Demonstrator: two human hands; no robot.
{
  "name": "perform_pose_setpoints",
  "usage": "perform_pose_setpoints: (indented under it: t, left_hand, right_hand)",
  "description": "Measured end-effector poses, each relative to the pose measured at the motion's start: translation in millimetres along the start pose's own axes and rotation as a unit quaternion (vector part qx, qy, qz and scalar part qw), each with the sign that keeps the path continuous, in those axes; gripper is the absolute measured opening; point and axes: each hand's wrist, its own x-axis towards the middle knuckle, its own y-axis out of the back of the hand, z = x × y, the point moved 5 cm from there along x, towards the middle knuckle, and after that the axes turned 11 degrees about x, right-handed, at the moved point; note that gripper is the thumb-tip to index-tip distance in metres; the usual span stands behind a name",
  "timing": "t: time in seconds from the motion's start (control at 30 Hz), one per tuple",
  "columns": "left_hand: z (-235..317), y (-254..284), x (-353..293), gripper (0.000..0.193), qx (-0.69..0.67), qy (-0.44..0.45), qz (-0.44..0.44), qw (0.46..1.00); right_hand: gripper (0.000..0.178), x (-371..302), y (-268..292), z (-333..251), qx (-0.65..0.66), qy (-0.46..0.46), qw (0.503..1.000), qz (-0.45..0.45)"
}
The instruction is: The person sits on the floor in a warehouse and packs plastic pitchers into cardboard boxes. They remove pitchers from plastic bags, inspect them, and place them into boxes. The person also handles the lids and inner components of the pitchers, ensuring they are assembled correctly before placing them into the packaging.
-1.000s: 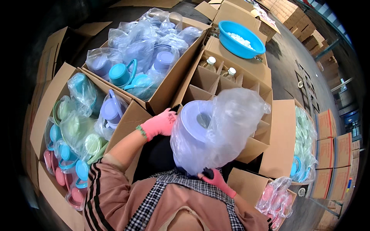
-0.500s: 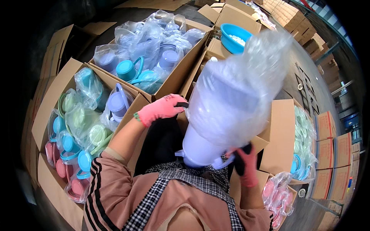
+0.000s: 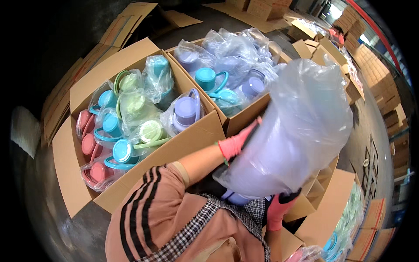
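Observation:
In front of my body is a large lavender plastic jug (image 3: pixel 236 197), with a clear plastic bag (image 3: pixel 305 105) drawn over most of it. The bag's loose end puffs out towards the upper right, and the jug's narrower end shows below the bag's edge, against my checked apron. My left hand (image 3: pixel 241 139), in a pink glove with a dark palm, presses along the bag's left side, fingers partly hidden behind the plastic. Lower down, my right hand (image 3: pixel 281 211), gloved alike, has its fingers closed on the bag near its lower edge.
At left stands an open carton (image 3: pixel 170 144) of bagged pink, blue, green and lavender jugs. Behind it another carton (image 3: pixel 244 120) holds mostly lavender ones. A divided carton (image 3: pixel 321 185) sits right of the jug, near bagged green items (image 3: pixel 349 214). Stacked cartons (image 3: pixel 371 218) line the right.
The bag has come further down over the jug, covering more of it. My view has turned, and both hands stay at the bag's sides.

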Motion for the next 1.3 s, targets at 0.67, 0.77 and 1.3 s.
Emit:
perform_pose_setpoints:
  t: [0.67, 0.77, 1.3]
  left_hand:
    - [-25.6, -113.7, -29.2, 0.079, 0.729, -0.108, 0.061, 0.673]
    - [13.9, -158.1, -62.3, 0.058, 0.613, -0.161, -0.11, 0.766]
    - [248.6, 190.4, -297.2, 0.04, 0.075, -0.367, 0.623, 0.687]
  right_hand:
    - [0.041, 42.8, 80.9, 87.8, -0.129, -0.019, 0.974, -0.188]
    - [0.038, 57.2, 32.4, 16.6, 0.015, -0.123, 0.973, -0.195]
    - [0.046, 108.4, -165.9, -85.8, 0.598, -0.342, 0.666, -0.286]
